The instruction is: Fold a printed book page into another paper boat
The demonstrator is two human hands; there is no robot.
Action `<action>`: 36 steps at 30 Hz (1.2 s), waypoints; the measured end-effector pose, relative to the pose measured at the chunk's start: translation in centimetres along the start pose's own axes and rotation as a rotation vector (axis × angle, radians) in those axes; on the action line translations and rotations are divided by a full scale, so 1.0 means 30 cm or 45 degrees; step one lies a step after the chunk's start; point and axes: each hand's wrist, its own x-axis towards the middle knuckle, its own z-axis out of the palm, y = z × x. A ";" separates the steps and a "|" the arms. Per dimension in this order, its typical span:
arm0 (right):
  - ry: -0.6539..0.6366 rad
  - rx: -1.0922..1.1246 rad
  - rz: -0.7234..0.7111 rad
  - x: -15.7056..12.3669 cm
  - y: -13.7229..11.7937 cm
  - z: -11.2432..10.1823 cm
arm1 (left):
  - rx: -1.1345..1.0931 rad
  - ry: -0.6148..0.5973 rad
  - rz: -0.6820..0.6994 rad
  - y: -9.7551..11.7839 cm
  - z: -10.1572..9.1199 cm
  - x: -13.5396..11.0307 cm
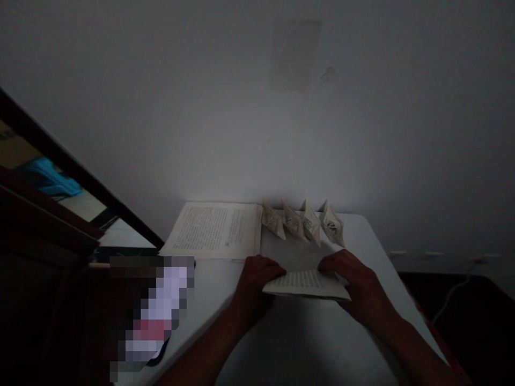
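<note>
Cream folded paper (308, 286) is right of the page stack (219, 230), nearer us. Our left hand (258, 279) and right hand (356, 281) pinch its ends with their fingers, likely to keep it steady. Four paper boats (311, 222) right beside the stack could block us. A blurred phone-like thing (159, 311) lies this side of it.
</note>
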 end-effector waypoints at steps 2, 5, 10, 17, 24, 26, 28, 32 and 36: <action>0.052 -0.039 -0.119 0.000 -0.007 -0.005 | 0.035 0.104 0.092 0.010 -0.013 0.006; 0.108 -0.123 -0.222 -0.023 -0.005 -0.003 | 0.112 0.171 0.181 0.025 -0.031 0.009; 0.071 -0.219 -0.294 -0.096 0.017 0.029 | 0.255 0.070 0.308 0.033 -0.045 -0.015; -0.058 -0.247 -0.337 -0.159 0.024 0.069 | 0.361 -0.218 0.325 0.008 -0.026 -0.066; -0.151 -0.349 -0.277 -0.190 0.038 0.072 | 0.296 -0.379 0.248 0.005 -0.021 -0.068; -0.175 -0.340 -0.254 -0.194 0.040 0.067 | 0.282 -0.386 0.201 0.006 -0.025 -0.065; -0.215 -0.306 -0.227 -0.193 0.038 0.060 | 0.269 -0.398 0.158 0.005 -0.028 -0.062; -0.276 -0.253 -0.104 -0.185 0.029 0.053 | 0.232 -0.421 0.068 -0.004 -0.033 -0.061; -0.302 -0.200 0.011 -0.176 0.025 0.058 | 0.245 -0.455 -0.032 -0.016 -0.034 -0.065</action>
